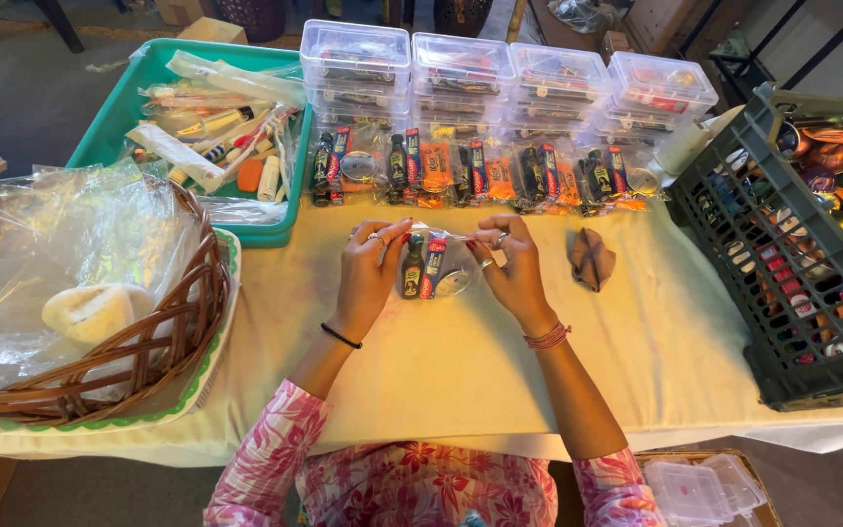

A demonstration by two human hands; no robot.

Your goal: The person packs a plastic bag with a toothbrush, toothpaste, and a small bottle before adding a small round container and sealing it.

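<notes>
- Cream-coloured cloth covers the table [656, 361], seen from above by the head camera; bare floor shows beyond the far edge.
- Left hand [368, 268]: fingers closed in a pinch on the top left edge of a small clear plastic pouch [438, 268].
- Right hand [509, 263]: fingers closed in a pinch on the top right edge of the same pouch.
- Pouch position: held between both hands, at or just above the cloth, near the table centre. It contains a dark bottle, a red-and-blue tube and a round clear item.
- Row of filled pouches [480, 174]: laid side by side just beyond the hands, each with similar contents plus orange items.
- Clear lidded boxes [500, 78]: stacked in a line behind the row of filled pouches.
- Green tray [109, 127]: far left, holding loose tubes and wrapped items.
- Wicker basket [187, 322]: near left, lined with clear plastic film, resting on a green-rimmed plate.
- Dark crate [782, 322]: right edge, filled with small colourful items.
- Brown crumpled piece [592, 259]: on the cloth, just right of the right hand, not touching it.
</notes>
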